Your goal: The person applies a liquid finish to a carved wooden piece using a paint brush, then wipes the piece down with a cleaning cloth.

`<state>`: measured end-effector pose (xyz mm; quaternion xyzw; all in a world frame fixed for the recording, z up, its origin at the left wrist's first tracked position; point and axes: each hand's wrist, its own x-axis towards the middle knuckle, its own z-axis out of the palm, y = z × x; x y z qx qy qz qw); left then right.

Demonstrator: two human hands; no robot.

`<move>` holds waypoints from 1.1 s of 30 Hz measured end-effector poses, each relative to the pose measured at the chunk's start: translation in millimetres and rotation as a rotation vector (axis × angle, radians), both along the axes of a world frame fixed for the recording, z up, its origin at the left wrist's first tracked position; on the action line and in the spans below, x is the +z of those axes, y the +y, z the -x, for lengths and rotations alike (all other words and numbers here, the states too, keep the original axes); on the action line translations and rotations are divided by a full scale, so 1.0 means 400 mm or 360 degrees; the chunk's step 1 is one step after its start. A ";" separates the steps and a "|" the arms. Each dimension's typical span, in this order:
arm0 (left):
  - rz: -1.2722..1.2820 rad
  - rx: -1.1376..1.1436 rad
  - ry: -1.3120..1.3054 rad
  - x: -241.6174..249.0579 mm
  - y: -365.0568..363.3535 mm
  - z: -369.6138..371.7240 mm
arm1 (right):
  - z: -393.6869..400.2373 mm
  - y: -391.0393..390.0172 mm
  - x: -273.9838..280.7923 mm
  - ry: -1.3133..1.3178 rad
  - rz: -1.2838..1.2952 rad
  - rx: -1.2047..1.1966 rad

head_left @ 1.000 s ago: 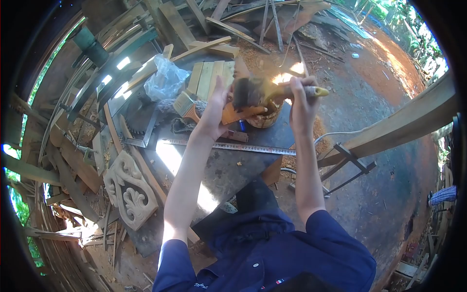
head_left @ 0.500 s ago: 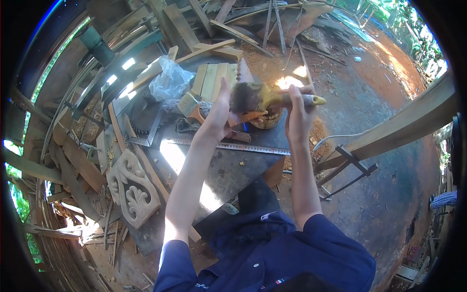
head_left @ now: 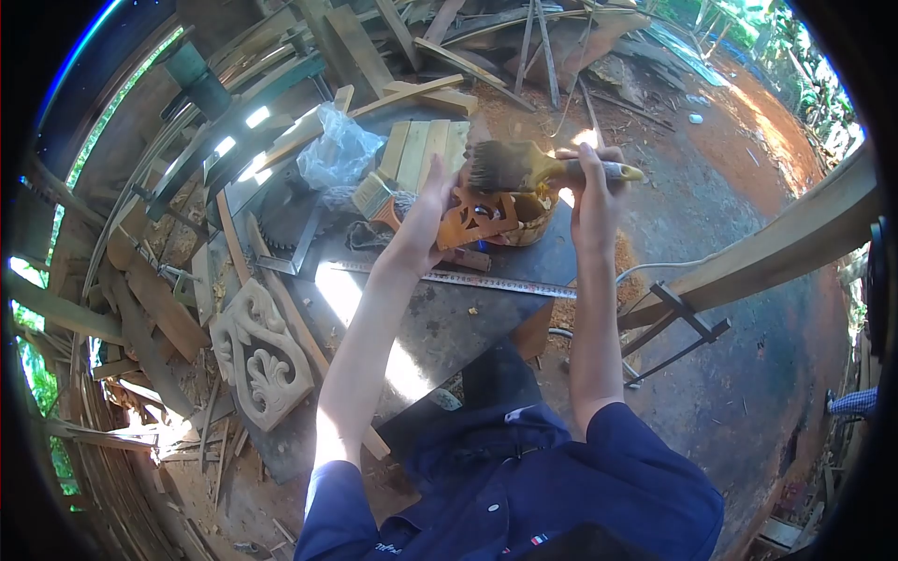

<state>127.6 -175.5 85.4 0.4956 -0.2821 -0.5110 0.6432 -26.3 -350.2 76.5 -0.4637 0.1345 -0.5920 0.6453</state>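
Observation:
My right hand (head_left: pixel 597 182) is closed around the handle of a wide paintbrush (head_left: pixel 533 170), its dark bristles pointing left. In my left hand (head_left: pixel 423 222) is an orange-brown carved wooden piece (head_left: pixel 479 222) with cut-out openings, gripped by its left side. The bristles hover at the upper edge of that piece. Behind it, partly covered, stands a round woven-looking container (head_left: pixel 535 222). Another flat brush (head_left: pixel 372 194) lies just left of my left hand. Below both hands, a metal ruler (head_left: pixel 510 283) stretches across the dark tabletop (head_left: pixel 440 327).
A clear plastic bag (head_left: pixel 339 150) and light wooden slats (head_left: pixel 426 150) lie at the table's far side. A scrollwork carving (head_left: pixel 262 360) leans at the left among scrap wood. To the right, a long curved beam (head_left: pixel 748 257) rests by a metal stand (head_left: pixel 678 313).
The brush has moved up and right off the carved wooden piece, which now shows more of its face. Both hands keep their hold.

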 end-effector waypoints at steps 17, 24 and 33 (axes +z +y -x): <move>0.0160 -0.0153 0.0068 0.013 0.042 -0.014 | 0.010 0.009 0.011 0.0006 0.0258 -0.0032; 0.0104 0.0240 -0.0010 -0.014 0.026 -0.036 | 0.098 0.079 -0.027 0.0191 0.0318 0.0182; 0.0139 0.0194 0.0050 -0.009 0.039 -0.013 | 0.069 0.018 0.013 -0.0029 0.0158 0.0162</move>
